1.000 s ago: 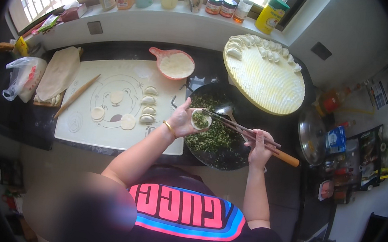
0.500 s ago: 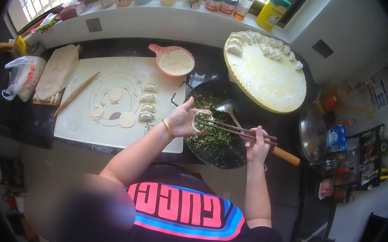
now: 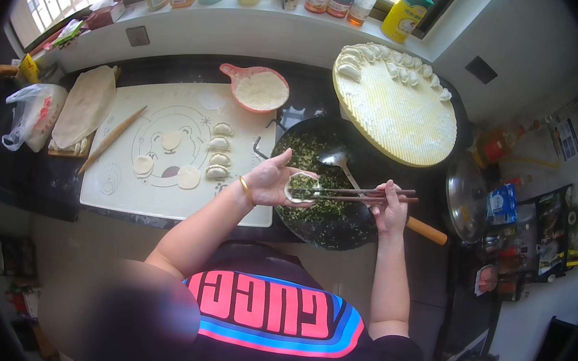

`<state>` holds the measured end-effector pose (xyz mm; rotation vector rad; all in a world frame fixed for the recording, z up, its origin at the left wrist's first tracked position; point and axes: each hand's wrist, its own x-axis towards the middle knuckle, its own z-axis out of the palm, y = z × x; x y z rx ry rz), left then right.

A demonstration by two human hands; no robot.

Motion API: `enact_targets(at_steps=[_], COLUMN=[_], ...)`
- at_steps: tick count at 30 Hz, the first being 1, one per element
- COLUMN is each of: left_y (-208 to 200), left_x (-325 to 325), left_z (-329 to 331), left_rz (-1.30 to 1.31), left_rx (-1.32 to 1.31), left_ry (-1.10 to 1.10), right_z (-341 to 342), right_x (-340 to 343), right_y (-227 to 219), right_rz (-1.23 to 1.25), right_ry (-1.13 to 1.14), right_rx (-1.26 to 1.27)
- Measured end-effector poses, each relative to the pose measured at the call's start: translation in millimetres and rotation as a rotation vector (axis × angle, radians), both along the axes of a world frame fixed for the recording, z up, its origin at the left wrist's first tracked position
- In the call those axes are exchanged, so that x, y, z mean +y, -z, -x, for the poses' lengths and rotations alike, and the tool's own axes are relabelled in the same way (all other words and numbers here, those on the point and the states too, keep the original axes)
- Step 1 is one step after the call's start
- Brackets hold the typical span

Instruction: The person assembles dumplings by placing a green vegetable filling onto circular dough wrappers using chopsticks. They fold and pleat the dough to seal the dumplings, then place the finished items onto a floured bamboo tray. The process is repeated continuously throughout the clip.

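Note:
Over the wok, my left hand holds a round dumpling wrapper in its cupped fingers, thumb raised. A mound of green chopped filling sits on the wrapper. My right hand grips a pair of brown chopsticks, whose tips touch the filling on the wrapper. Below both hands, the black wok holds more green filling. A metal spoon rests in it. To the left, several folded dumplings and flat wrappers lie on a white mat.
A rolling pin and a sheet of dough lie at the left. Behind the mat stands a pink scoop bowl of flour. Dumplings line the far edge of a round yellow tray. A glass lid stands at the right.
My right hand has shifted slightly right and the chopsticks lie more level. The filling on the wrapper looks fuller. My left hand has barely moved.

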<state>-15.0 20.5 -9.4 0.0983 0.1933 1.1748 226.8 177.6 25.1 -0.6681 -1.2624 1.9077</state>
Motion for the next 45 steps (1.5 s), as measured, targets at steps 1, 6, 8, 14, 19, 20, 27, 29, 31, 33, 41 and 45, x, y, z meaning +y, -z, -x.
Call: enact_targets(at_steps=[1,6,8,14,19,20,27,29,31,33,41,45], left_y=[-1.2,-0.1,3.7,1.8,6.8,7.9,5.7,5.8,0.7,-4.0,-2.2,-0.2], left_x=[-0.4,-1.3,-2.6,-3.5,-2.9,-2.6,-3.7,-4.0,-4.0,-4.3,-6.2,-7.9], left_z=[-0.1,0.2,1.2,-0.8,1.0,1.1,2.7,3.1,2.6,2.7,5.0,5.7], left_rz=[0.001,0.04,0.04,0.031,0.065,0.071,0.039,0.042,0.051,0.06,0.027,0.004], left_rx=[0.016,0.058,0.039,0.064,0.028,0.023,-0.012,0.025,0.058,0.087,0.106,0.072], left_ry=[-0.002,-0.025,-0.023,-0.054,-0.099,-0.102,-0.104,-0.116,-0.116,-0.117,-0.11,-0.092], right_z=[0.4,3.6,3.6,7.8,10.2,11.0,12.7,11.5,11.2,11.7,14.2,14.0], right_x=[0.5,-1.8,-0.3,-1.9,-8.8,-9.2,-11.1,-7.7,-7.0,-8.7,-13.4,-14.1], right_y=[3.1,6.5,3.3,18.4,20.5,19.1,16.5,19.8,21.6,22.6,20.1,18.3], right_rz=[0.015,-0.008,0.023,0.128,0.122,0.122,0.035,0.059,0.069,0.066,0.021,0.001], right_ry=[0.014,0.025,0.022,0.157,0.158,0.17,0.168,0.155,0.143,0.132,0.099,0.094], right_rx=[-0.007,-0.031,0.018,0.015,0.047,0.08,0.007,0.054,0.062,0.034,0.015,0.002])
